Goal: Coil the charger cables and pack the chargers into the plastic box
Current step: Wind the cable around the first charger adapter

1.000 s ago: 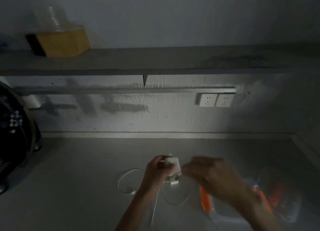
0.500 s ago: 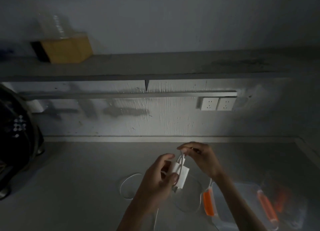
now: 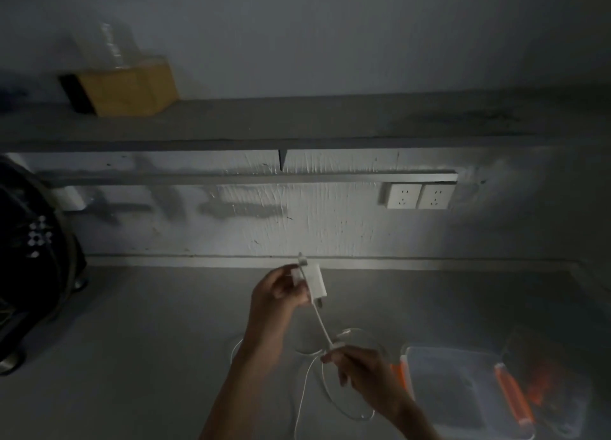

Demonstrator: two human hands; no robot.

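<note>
**A:** What is the left hand doing?

**B:** The left hand [image 3: 277, 291] has its fingers curled round the white charger [image 3: 315, 282] and holds it up above the grey table [image 3: 148, 340]. The metal prongs are at the charger's upper end, toward the wall.

**A:** And the right hand?

**B:** The right hand [image 3: 362, 372] pinches the white cable [image 3: 322, 325] at its fingertips, lower and nearer to the person. The cable runs almost straight from the charger's lower end to this pinch.

**A:** Where is the rest of the cable?

**B:** It lies in loose loops on the table, around the two forearms.

**A:** And the plastic box?

**B:** The plastic box [image 3: 446, 393] is clear, with orange clips [image 3: 514, 396]. It stands on the table just to the right of the right hand. On the wall behind are two sockets [image 3: 418, 195], and a yellowish carton [image 3: 132, 89] is on the shelf [image 3: 330, 119].
</note>
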